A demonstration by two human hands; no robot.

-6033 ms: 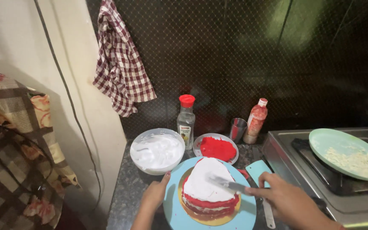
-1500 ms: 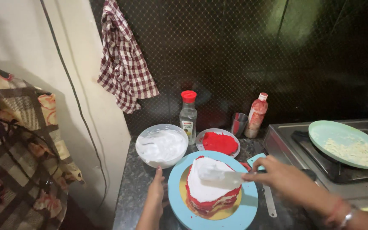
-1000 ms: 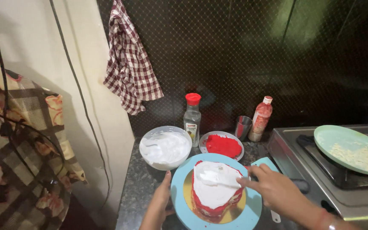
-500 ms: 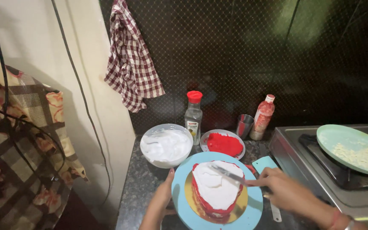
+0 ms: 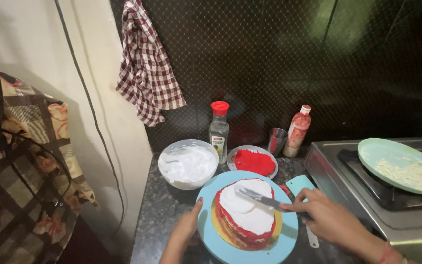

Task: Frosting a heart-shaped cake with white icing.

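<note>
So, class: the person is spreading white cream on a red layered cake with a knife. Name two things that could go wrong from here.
1. The knife in the right hand could drag red crumbs off the cake into the white topping.
2. The blue plate, steadied only by the left hand, sits near the counter's front edge and might slide.

Clear bottle with red cap (image 5: pixel 219 128) on the tabletop beyond the left hand (image 5: pixel 187 226), small white and green label (image 5: pixel 218 143) low on its front, red squeeze bottle with white cap (image 5: pixel 298 130) beyond the right hand (image 5: pixel 328 221), against the dark wall
</note>
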